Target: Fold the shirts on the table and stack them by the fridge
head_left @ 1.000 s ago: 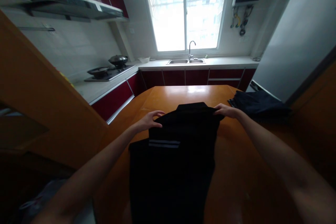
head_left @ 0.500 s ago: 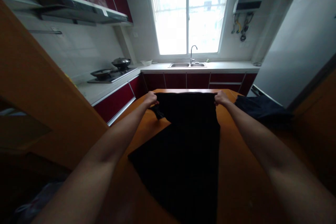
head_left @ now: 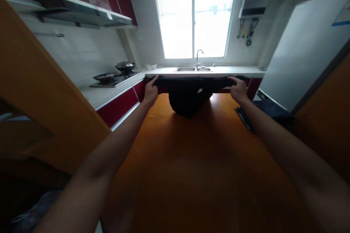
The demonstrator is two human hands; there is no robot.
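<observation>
A black garment [head_left: 188,96] hangs stretched between my two hands over the far end of the table, its lower part drooping to a point at the tabletop. A small white patch shows on it right of centre. My left hand [head_left: 151,91] is closed on the garment's upper left end, arm reaching forward. At the opposite end my right hand [head_left: 238,90] grips the upper right part. The dark fabric hides its exact cut.
Under my arms spreads the orange-brown wooden table [head_left: 177,160]. A folded dark cloth [head_left: 273,113] lies on its right side. Beyond are a counter with a sink [head_left: 193,69], a stove with pans [head_left: 105,77] at left, and a white panel-like surface [head_left: 300,47] at right.
The black garment has swept up and away from me, off the near tabletop to the far end. My hands have risen slightly and spread further apart, still holding it.
</observation>
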